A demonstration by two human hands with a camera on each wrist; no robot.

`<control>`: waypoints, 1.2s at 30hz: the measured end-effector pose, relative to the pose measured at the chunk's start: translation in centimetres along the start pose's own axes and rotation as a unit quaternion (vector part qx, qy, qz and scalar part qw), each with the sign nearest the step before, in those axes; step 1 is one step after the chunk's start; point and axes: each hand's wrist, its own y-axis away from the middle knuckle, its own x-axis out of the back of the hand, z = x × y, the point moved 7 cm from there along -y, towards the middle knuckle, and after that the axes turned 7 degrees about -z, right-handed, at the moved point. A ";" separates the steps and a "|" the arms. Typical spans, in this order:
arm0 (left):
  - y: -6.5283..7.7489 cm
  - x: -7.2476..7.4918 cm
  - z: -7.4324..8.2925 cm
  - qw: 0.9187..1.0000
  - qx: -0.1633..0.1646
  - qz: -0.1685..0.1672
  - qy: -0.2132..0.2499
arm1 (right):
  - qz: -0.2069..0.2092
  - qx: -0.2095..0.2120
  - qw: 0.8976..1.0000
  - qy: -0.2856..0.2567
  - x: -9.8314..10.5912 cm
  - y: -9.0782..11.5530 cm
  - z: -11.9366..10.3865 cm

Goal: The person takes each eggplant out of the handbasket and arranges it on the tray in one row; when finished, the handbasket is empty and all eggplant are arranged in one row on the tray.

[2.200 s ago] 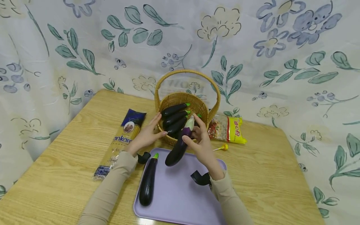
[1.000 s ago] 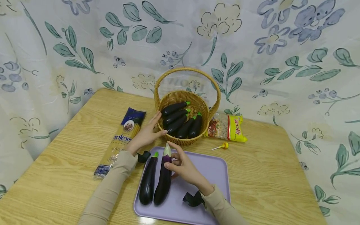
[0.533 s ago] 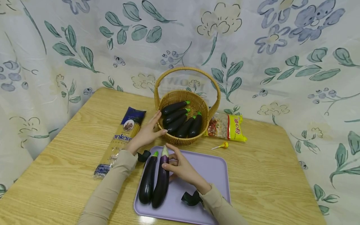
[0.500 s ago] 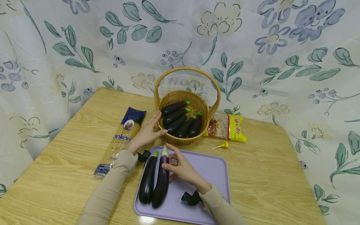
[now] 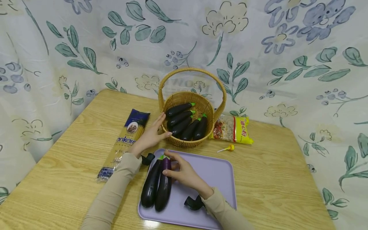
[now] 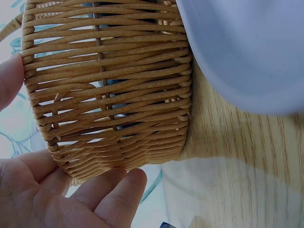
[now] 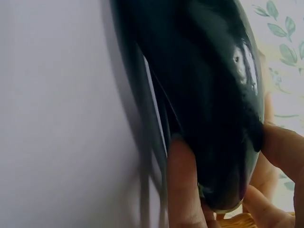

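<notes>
My right hand [image 5: 184, 171] grips a dark purple eggplant [image 5: 163, 193] near its stem end, thumb on one side and fingers on the other. This eggplant lies along a second eggplant [image 5: 150, 188] with a green stem, over the left part of the lilac tray [image 5: 205, 166]. In the right wrist view the held eggplant [image 7: 204, 85] fills the middle, its underside close over the tray. My left hand [image 5: 150, 135] rests spread against the left side of the wicker basket [image 5: 187, 144]; the left wrist view shows the thumb [image 6: 10, 80] at the rim and fingers along the wall.
Several small eggplants [image 5: 179, 109] lie in the basket, under its tall arched handle [image 5: 192, 69]. A spaghetti pack [image 5: 122, 145] lies left of the tray. Right of the basket are a yellow-ended food bag [image 5: 231, 129] and a lollipop [image 5: 230, 148]. A floral curtain hangs behind the table.
My right hand has brought the eggplant from in front of the basket down to the tray, then left against the other eggplant. The left hand has stayed at the basket.
</notes>
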 end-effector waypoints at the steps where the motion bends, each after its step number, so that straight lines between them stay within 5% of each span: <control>1: 0.0 0.0 0.0 1.000 -0.001 0.000 -0.001 | 0.005 0.003 1.000 0.014 0.0 0.0 0.0; 14: -0.1 -0.1 0.3 1.000 0.000 -0.003 0.005 | 0.044 0.024 0.995 0.089 0.0 0.1 0.0; 36: 0.3 -0.2 0.0 1.000 0.004 -0.002 0.012 | 0.049 0.041 0.995 0.075 0.0 0.0 0.3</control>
